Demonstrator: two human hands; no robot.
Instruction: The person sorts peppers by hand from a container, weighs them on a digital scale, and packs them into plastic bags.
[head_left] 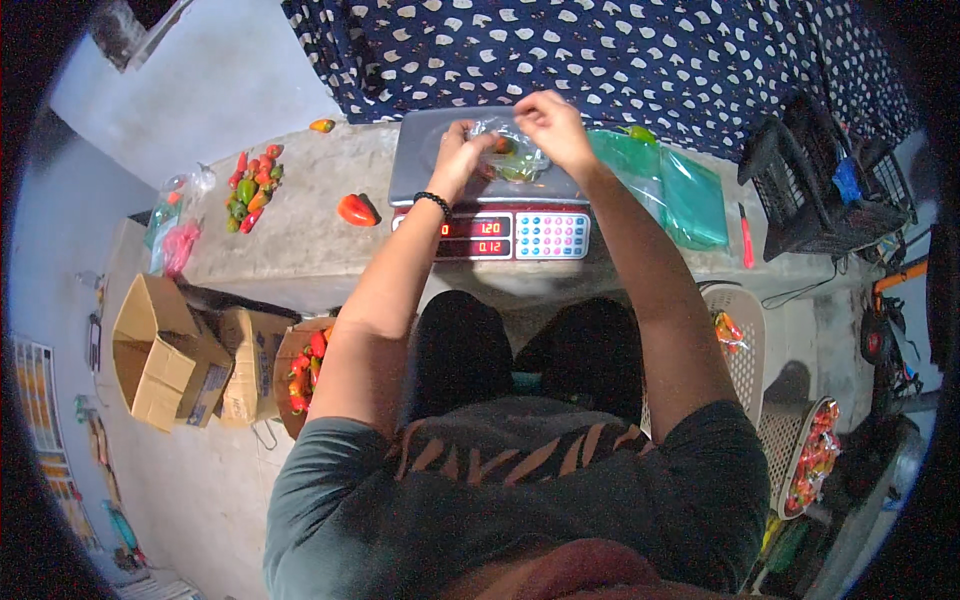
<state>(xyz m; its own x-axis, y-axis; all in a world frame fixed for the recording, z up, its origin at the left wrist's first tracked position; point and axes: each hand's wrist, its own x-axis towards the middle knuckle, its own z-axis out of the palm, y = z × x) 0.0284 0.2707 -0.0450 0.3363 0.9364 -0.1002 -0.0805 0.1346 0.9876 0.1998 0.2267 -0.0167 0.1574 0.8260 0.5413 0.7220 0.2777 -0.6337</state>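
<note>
A clear plastic bag [522, 168] with a few peppers in it rests on the grey pan [415, 160] of a digital scale. My left hand [462, 158], below which a dark beaded bracelet circles the wrist, grips the bag's left side with fingers closed. At the bag's upper right edge, my right hand [553, 125] has its fingers curled in and pinches the plastic; the fingertips are slightly blurred. An orange-red pepper shows through the film between the hands. In front of the pan, the scale's keypad [552, 236] and lit red display [478, 237] face me.
Loose red and green peppers [254, 188] and a large red pepper [354, 210] lie on the table's left. Green plastic bags [693, 208], a red-handled knife [746, 240] and a black crate [800, 195] are at right. Cardboard boxes [165, 350] stand lower left, a pepper basket [806, 450] lower right.
</note>
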